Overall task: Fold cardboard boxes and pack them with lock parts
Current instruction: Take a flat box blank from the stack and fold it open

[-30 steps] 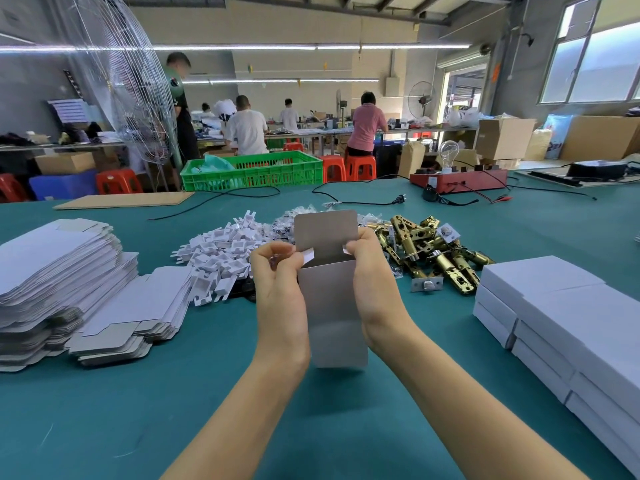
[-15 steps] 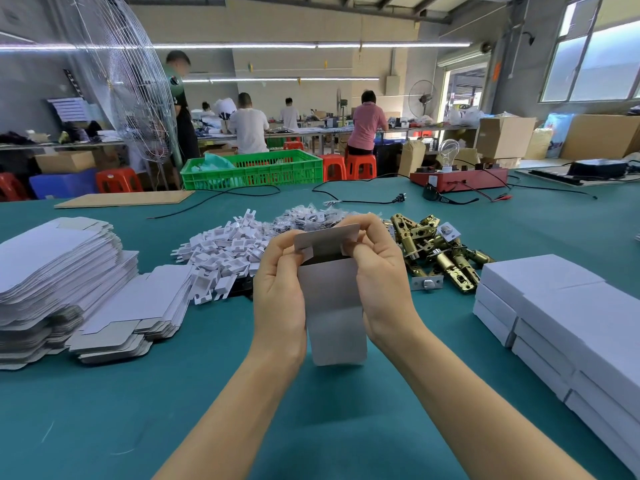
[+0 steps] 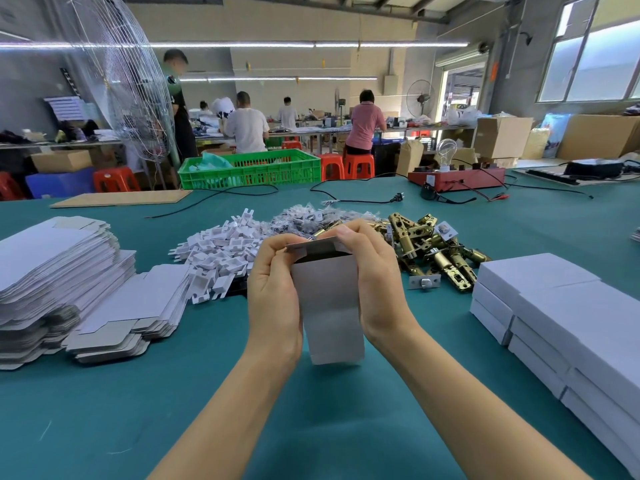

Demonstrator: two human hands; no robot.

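Head view: both hands (image 3: 325, 282) clamped on box (image 3: 329, 306), folding its top flap; next, tuck it, near brass latches (image 3: 426, 251).

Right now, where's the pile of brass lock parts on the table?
In the head view, the brass lock parts lie right of centre on the green table, just beyond the right hand, between the white plastic pieces and the stacked white boxes.
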